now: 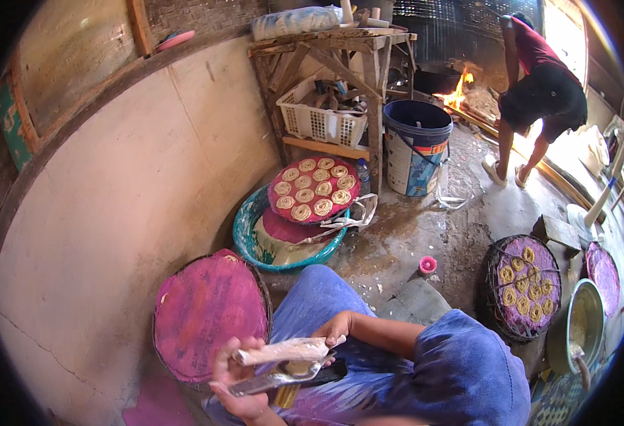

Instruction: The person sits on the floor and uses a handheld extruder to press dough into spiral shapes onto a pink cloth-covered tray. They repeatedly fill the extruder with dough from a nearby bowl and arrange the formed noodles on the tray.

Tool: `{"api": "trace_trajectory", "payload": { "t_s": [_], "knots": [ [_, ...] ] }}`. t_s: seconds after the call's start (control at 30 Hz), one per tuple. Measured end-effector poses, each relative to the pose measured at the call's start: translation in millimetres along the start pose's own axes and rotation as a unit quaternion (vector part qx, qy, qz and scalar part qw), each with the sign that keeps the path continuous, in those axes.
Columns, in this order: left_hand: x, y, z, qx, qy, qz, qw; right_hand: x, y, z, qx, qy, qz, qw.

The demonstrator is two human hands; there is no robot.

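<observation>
**Press held over the lap, pink mat beside it**

Press (283,363), a two-handled metal and wood tool with dough between its arms, sits low in the view, above the blue-clad lap; left hand (235,383) is clenched round the lower handle from beneath; right hand (332,330) grasps the far end of the upper, pale handle, fingers curled over it. Empty pink mat (209,312) lies just left of the hands, leaning by the wall; a second mat (314,189) carrying coiled dough spirals rests on a teal basin (244,231); a purple mat (527,284) with more spirals lies to the right. A blue bucket (417,145) and a fire (458,90) stand well apart, where another person bends. Judged from this grip, good work calls for squeezing the handles evenly, keeping the nozzle low over the mat, and circling steadily so the strand coils without breaking; spacing should match the filled mats.
</observation>
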State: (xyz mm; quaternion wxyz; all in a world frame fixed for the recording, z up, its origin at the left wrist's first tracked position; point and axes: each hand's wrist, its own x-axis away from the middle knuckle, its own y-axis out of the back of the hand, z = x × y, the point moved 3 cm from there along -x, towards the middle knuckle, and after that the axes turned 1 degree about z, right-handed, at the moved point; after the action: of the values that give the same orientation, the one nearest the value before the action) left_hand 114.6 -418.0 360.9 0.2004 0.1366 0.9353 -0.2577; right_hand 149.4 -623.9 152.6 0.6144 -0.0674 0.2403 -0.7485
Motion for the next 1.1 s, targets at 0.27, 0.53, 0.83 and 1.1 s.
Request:
{"api": "trace_trajectory", "payload": {
  "t_s": [0.27, 0.53, 0.83, 1.1],
  "knots": [
    [27, -12, 3, -0.012, -0.027, 0.073, 0.997, -2, 18, -22, -0.011, -0.082, 0.045, 0.996],
    [30, -22, 3, -0.016, -0.031, 0.108, 0.994, 1, 11, -10, 0.007, -0.072, 0.054, 0.996],
    [29, -23, 5, -0.015, -0.016, 0.157, 0.987, 0, 7, -9, 0.022, 0.009, 0.041, 0.999],
    [28, -33, 5, -0.029, -0.034, 0.151, 0.988, 3, 5, -8, 0.019, 0.018, 0.047, 0.999]
  ]
}}
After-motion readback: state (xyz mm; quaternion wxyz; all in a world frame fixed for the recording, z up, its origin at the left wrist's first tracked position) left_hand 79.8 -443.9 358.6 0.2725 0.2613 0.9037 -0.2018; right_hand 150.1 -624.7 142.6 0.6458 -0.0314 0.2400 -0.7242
